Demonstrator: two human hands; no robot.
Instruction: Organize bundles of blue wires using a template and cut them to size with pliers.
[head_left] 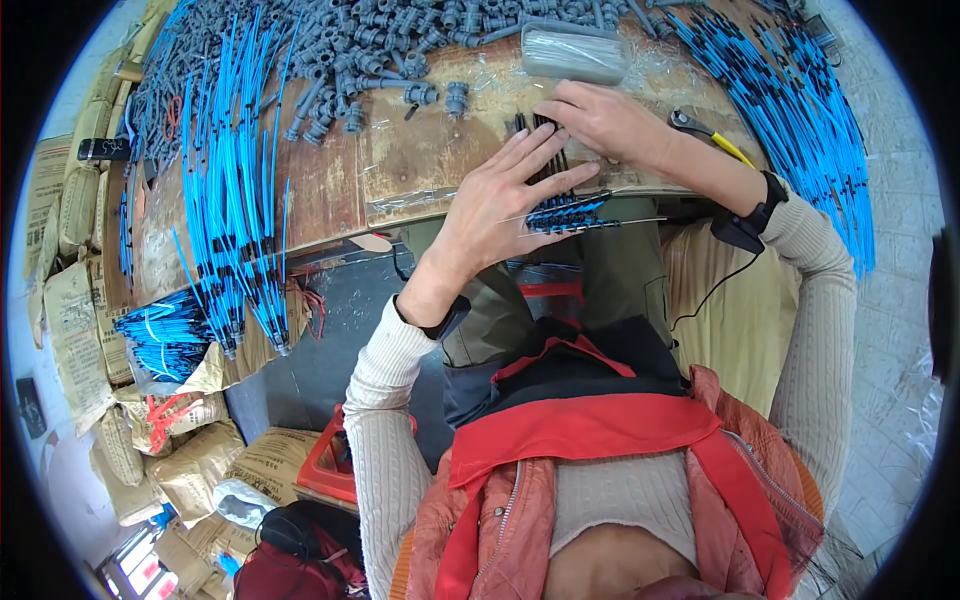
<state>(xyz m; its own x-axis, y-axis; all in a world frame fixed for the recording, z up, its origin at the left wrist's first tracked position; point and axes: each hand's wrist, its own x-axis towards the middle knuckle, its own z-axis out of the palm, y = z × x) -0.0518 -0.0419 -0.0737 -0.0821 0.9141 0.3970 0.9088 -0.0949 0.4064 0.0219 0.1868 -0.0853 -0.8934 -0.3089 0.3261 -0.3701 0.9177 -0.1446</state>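
Note:
At the table's near edge my left hand (508,192) is closed on a bundle of thin blue tubes with black ends (572,216). The thumb lies below the bundle and the fingers reach over it. Part of the bundle is hidden under that hand. My right hand (606,122) comes in from the right, its bent fingers pressed on the dark ends that stick out beyond the left fingers. What exactly lies under those right fingertips is hidden. Just beyond my right hand stands a clear plastic box (575,55) of thin pale strips.
Grey ribbed plastic fittings (400,40) are heaped along the far side of the wooden table (340,190). Long blue tubes lie in a stack (235,180) at left and another (800,120) at right. A yellow-handled tool (728,146) rests beside my right forearm. Brown sacks (200,470) stand at lower left.

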